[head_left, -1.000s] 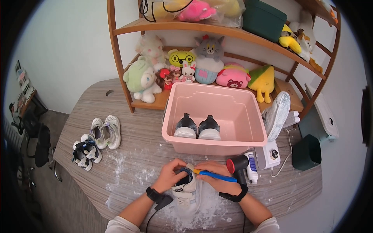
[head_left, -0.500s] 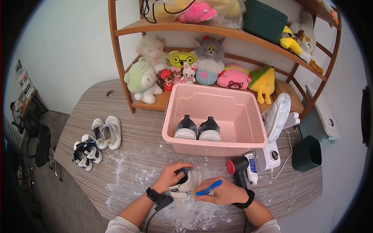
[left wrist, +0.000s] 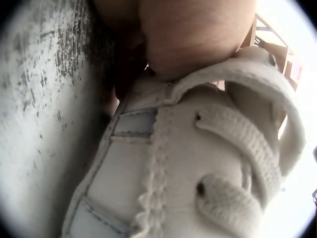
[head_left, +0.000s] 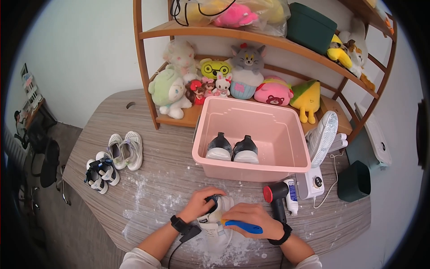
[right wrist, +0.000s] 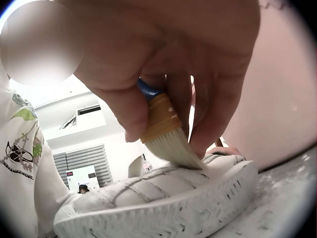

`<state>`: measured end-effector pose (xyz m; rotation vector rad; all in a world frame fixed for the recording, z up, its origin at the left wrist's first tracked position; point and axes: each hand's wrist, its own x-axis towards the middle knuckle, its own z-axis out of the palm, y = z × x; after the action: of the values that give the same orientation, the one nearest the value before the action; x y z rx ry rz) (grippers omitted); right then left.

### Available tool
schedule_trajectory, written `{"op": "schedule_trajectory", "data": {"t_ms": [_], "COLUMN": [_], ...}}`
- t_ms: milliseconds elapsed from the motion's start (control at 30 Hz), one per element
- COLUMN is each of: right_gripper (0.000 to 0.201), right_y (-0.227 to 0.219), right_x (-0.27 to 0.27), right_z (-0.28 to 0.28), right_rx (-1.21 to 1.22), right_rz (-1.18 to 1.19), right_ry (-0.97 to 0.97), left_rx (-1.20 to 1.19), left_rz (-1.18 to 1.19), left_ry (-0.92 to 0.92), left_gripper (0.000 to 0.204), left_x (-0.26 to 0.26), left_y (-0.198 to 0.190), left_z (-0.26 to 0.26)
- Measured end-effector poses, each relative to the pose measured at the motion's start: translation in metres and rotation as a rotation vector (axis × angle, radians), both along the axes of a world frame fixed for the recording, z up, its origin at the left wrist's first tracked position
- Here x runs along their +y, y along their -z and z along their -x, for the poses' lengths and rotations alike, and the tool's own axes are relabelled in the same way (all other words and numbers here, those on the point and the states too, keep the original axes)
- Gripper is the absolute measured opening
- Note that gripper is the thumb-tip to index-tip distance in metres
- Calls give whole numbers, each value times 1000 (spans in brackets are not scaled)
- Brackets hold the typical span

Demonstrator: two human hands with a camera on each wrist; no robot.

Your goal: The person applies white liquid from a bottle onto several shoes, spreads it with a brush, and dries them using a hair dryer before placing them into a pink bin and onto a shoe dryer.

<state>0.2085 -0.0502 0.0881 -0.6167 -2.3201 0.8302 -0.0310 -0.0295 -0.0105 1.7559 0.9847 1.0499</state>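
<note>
A white shoe (head_left: 211, 229) with laces and a strap stands on the powder-dusted table in front of the person, its toe toward them. My left hand (head_left: 199, 204) grips it at the heel opening, fingers reaching into the dark collar. In my right hand (head_left: 256, 219) is a paint brush (head_left: 244, 226) with a blue handle. Its pale bristles (right wrist: 173, 148) press bent against the shoe's upper, just above the sole, in the right wrist view. Up close in the left wrist view, the strap and laces (left wrist: 233, 134) are seen beside the left hand.
Behind the hands stands a pink bin (head_left: 251, 172) holding a pair of dark-and-white shoes (head_left: 233, 150). To its right are a hair dryer (head_left: 275, 197), a white bottle (head_left: 291, 197) and a shoe on a white machine (head_left: 309, 184). Two small pairs of shoes (head_left: 114, 163) sit at left.
The right hand and brush have moved from the shoe's heel opening toward the person, onto its side, and the handle has swung about. The left hand keeps its hold. The head view has shifted slightly.
</note>
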Motion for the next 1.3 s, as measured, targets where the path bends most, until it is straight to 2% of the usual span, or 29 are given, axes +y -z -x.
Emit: {"op": "schedule_trajectory", "data": {"t_ms": [167, 300, 367, 500, 567, 800, 867, 967, 1000, 1067, 1133, 1200, 1233, 1300], "right_gripper": [32, 33, 30, 28, 30, 34, 34, 27, 27, 21, 22, 22, 21, 21], "right_y": [-19, -21, -13, -7, 0, -11, -14, -18, -22, -31, -27, -17, -14, -11], "right_x": [-4, -2, 2, 1, -4, -18, -21, -18, -17, -11, -5, -2, -5, -10], "right_z": [-7, -10, -8, 4, 5, 4, 0, -5, -8, -15, -15, -12, -11, -7], "right_rx": [-160, -52, 69, 54, -51, -156, -186, -237, -238, -100, -44, -39, -23, -110], "right_rz": [29, 185, 46, -126, -182, -208, -90, -68, -67, 176, 177, 3, 65, 1], "right_ry": [-153, -202, -59, 79, -6, -103, -243, -269, -268, -248, -207, 15, 9, -63], "left_rx": [6, 22, 13, -2, 11, 14, 21, 24, 19, 17, 15, 14, 14, 50], "left_rz": [-6, -31, -5, -15, -40, -35, -24, -10, -7, -1, 4, 15, 9, -49], "left_ry": [-1, 11, 8, 4, 1, 9, 9, 11, 16, 14, 8, -9, -9, 0], "left_gripper": [46, 46, 46, 45, 45, 45, 45, 45, 45, 45, 46, 46, 46, 48], "left_x": [-1, 0, -2, -2, 0, -1, -2, -3, -3, -3, -4, -6, -5, -3], "left_y": [-4, -3, -5, -7, -4, -3, -9, -12, -11, -9, -10, -17, -16, -9], "left_z": [-1, 0, -1, -1, -1, -1, -2, -2, -2, -2, -1, -3, -3, -2]}}
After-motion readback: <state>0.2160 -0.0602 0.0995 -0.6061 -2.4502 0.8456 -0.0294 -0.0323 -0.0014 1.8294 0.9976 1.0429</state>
